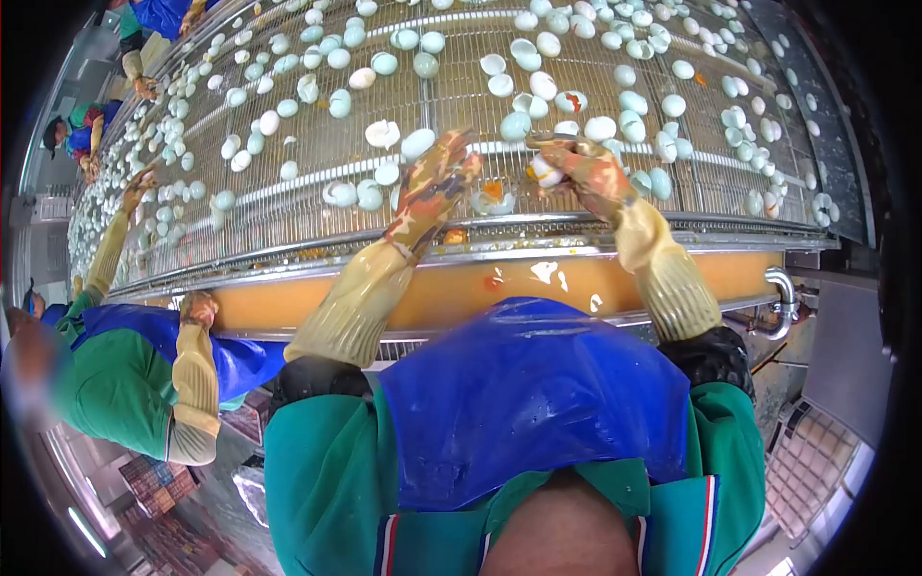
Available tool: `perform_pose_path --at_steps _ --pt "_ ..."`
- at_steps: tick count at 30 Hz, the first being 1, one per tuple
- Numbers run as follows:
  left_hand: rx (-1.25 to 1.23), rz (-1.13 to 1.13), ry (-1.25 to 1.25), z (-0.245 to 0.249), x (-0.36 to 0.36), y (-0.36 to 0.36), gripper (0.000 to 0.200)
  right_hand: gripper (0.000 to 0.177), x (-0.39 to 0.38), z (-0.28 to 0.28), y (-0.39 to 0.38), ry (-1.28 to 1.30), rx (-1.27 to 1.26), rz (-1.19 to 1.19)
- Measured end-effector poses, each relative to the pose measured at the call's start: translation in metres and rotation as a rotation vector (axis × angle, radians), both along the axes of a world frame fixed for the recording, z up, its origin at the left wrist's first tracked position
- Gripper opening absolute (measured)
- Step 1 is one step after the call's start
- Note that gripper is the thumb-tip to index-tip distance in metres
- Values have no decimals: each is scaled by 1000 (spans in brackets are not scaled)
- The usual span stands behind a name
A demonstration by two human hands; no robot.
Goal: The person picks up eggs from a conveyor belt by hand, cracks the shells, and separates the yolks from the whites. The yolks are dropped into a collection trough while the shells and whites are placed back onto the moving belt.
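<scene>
Both my hands wear long cream rubber gloves with brown and orange staining. My right hand (588, 175) is closed on a cracked egg (545, 174), white with a streak of yolk, just above a wire-mesh conveyor (288, 206). To its left, my left hand (437, 187) is stretched out over the mesh with its fingers extended, and I see nothing held in it. Between the hands lies a broken eggshell (494, 198) with orange yolk in it. A pale blue egg (418, 144) lies by the left fingertips. Many more pale blue and white eggshells are scattered over the mesh.
An orange-brown trough (423, 293) with shell bits runs below the conveyor's metal edge (691, 230). A bent steel pipe (783, 305) stands at its right end. To my left, a co-worker in a green shirt (120, 389) reaches over the conveyor; more people work farther along.
</scene>
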State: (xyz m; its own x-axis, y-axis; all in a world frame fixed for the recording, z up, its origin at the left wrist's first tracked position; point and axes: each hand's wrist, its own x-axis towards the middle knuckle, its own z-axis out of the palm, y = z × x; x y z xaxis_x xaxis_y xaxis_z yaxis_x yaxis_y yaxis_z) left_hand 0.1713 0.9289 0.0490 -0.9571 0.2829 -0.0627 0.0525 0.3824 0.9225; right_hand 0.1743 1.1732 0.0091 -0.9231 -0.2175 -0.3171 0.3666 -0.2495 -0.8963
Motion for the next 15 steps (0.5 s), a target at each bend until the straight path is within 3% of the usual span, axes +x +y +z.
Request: perform_pose_path --at_steps 2,6,8,10,13,15 --pt "-21 -69 116 -4 6 16 46 33 28 26 9 -57 -70 11" --pt "-124 -175 73 -14 25 63 47 30 74 42 18 -148 -187 -86" --pt "279 -349 107 -20 38 79 45 27 83 35 26 -186 -253 -140" --pt "250 -383 -129 -14 48 92 46 25 88 13 37 -229 -291 -149" --pt "404 -427 -393 -14 59 104 46 20 97 12 48 -266 -158 -111" --pt "116 -436 -327 -3 60 105 44 18 102 14 61 179 355 186"
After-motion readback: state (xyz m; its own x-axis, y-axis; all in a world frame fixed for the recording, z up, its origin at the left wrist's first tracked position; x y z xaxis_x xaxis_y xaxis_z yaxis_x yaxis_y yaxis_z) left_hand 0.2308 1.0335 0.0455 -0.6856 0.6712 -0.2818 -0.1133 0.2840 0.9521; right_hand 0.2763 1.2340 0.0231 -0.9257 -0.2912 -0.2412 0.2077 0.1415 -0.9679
